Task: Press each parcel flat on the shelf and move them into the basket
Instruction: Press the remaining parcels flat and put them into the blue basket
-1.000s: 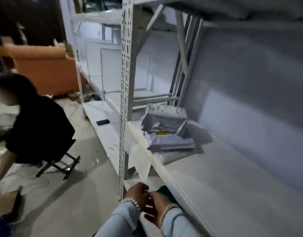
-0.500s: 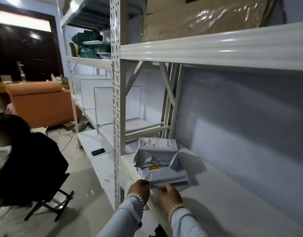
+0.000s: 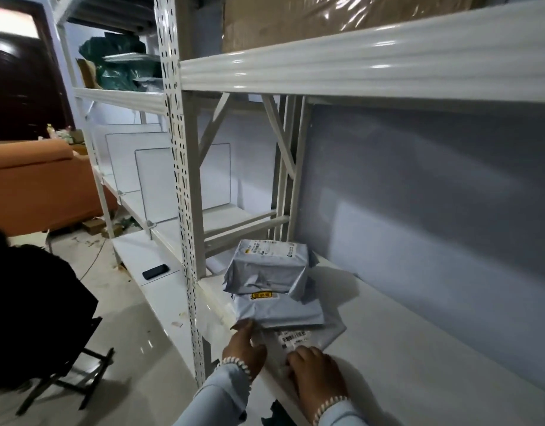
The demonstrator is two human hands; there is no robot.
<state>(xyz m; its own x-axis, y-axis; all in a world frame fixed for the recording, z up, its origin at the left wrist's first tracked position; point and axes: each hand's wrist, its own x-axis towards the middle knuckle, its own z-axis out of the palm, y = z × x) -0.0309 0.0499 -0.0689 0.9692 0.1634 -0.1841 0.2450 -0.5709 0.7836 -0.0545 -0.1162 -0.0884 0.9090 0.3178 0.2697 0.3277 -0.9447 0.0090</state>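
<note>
Three grey plastic parcels lie stacked on the white shelf (image 3: 412, 355). The bulky top parcel (image 3: 268, 267) sits on a flatter middle parcel (image 3: 276, 310) with a yellow sticker. Under both lies a flat bottom parcel (image 3: 325, 333) with a barcode label facing me. My left hand (image 3: 243, 348) grips the front left edge of the bottom parcel, its thumb reaching up to the middle parcel. My right hand (image 3: 317, 373) has curled fingers on the bottom parcel's front edge, just below the label. A dark green object (image 3: 277, 416) shows under the shelf edge; I cannot tell what it is.
A perforated upright post (image 3: 185, 210) stands just left of the parcels. A wrapped cardboard box (image 3: 326, 16) fills the shelf above. A black phone (image 3: 155, 271) lies on the lower shelf at left. A person in black (image 3: 28, 318) sits on a stool; an orange sofa (image 3: 34, 186) is behind.
My view has risen and moved closer to the stack. Both hands came up from below the shelf edge onto the shelf and now hold the bottom parcel's front edge.
</note>
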